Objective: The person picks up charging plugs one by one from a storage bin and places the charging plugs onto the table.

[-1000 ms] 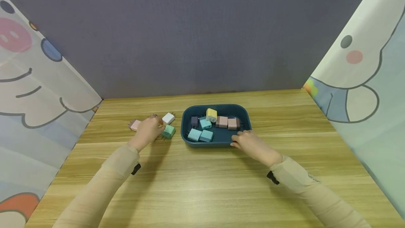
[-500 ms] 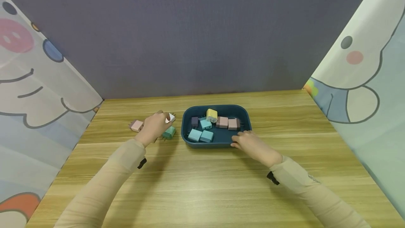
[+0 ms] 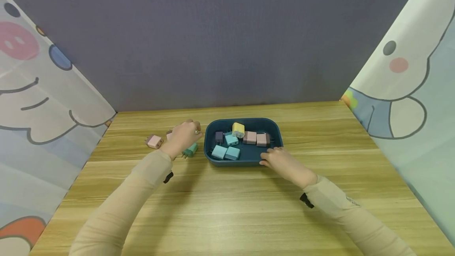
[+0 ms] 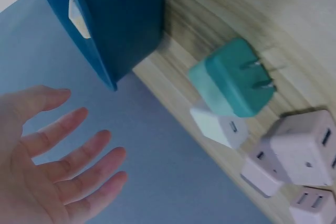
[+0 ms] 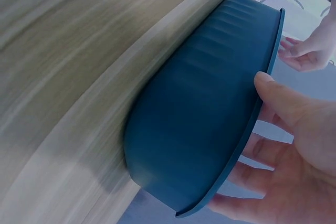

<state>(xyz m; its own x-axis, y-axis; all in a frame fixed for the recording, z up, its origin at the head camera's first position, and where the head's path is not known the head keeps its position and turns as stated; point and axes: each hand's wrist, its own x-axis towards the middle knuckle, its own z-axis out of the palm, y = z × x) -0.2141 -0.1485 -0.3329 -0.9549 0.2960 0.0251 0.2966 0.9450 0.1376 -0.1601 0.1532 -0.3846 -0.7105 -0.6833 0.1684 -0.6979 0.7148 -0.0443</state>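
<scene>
My left hand (image 3: 185, 136) hovers over the table just left of a dark blue plastic bin (image 3: 245, 164). In the left wrist view its fingers are spread and relaxed, with nothing in them. Beneath it lie a green charger plug (image 4: 231, 80) with its prongs showing, a white charger plug (image 4: 218, 124) and several pale pink ones (image 4: 302, 145). My right hand (image 3: 284, 163) grips the near right rim of the bin, its thumb (image 5: 275, 90) on the outer side and the other fingers over the edge.
Inside the bin sit a yellow charger plug (image 3: 238, 129), light blue ones (image 3: 219, 152), pink ones (image 3: 250, 137) and a dark purple one (image 3: 219, 136). A grey upright panel (image 3: 227, 50) closes off the back of the wooden table (image 3: 227, 208).
My left hand has moved right and slightly away from me, over the white plug toward the bin. Pink plugs behind it have come into sight. The right hand and bin stay put.
</scene>
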